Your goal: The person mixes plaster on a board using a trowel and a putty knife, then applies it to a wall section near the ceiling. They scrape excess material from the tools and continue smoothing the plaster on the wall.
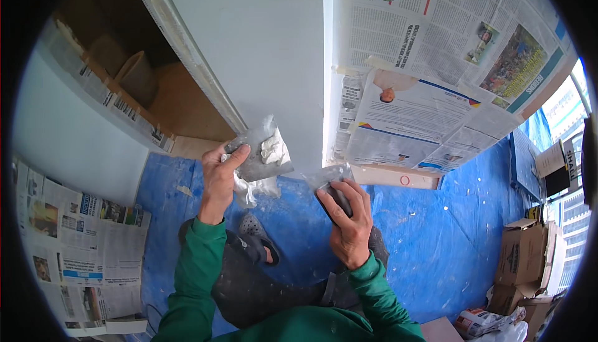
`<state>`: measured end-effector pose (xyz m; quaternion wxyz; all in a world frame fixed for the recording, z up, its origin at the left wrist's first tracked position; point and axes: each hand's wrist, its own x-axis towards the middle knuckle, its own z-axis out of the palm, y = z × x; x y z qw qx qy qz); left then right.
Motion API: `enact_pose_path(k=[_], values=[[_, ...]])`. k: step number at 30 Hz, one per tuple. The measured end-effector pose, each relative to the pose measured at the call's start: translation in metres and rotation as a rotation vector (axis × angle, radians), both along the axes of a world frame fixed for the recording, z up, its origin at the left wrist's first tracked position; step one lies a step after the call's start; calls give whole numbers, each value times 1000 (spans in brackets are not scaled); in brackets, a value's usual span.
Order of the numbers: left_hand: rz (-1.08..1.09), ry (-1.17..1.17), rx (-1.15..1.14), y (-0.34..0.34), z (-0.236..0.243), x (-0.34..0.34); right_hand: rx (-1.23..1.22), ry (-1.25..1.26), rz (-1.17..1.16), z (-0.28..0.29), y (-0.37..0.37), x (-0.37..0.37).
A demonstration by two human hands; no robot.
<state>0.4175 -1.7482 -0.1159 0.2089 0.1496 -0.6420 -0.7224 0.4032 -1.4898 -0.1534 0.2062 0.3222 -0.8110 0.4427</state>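
Note:
My left hand [218, 180] grips a flat grey metal putty blade [254, 162], thumb laid over its face. A lump of white putty [274, 147] sits on that blade. More whitish material [251, 194] shows just below it, partly hidden; I cannot tell whether it is attached. In my right hand [352, 227] is a scraper [335, 172], its grey, smeared blade pointing up and its dark grip pinched under the fingers. The two tools are a short gap apart, in front of the foot of a pale wall panel [268, 61].
Newspaper masking [423, 105] covers the surface at right, and more newspaper [93, 248] hangs at lower left. An opening [180, 99] lies left of the panel. Blue sheeting [430, 236] spreads over the floor. Cardboard boxes [520, 255] stand at right, near a plastic bag [504, 329].

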Motion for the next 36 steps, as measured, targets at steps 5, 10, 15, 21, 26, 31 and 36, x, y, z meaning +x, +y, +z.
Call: enact_pose_path(k=[5, 10, 15, 21, 26, 31, 36], values=[[12, 17, -177, 12, 2, 0, 113, 73, 20, 8, -10, -10], [-8, -24, -288, 15, -1, 3, 141, 66, 15, -1, -24, -8], [150, 59, -388, 10, -16, 7, 143, -7, 57, -23, -16, 0], [239, 194, -102, -20, -4, 6, -237, -559, -54, -92, 29, 19], [170, 134, 18, -25, -15, 9, -738, -1066, -105, -141, 32, 32], [151, 75, 17, -24, -23, 12, -752, -1030, -113, -159, 10, 21], [92, 1, 58, -21, -29, 13, -858, -1243, -106, -201, 1, 26]])
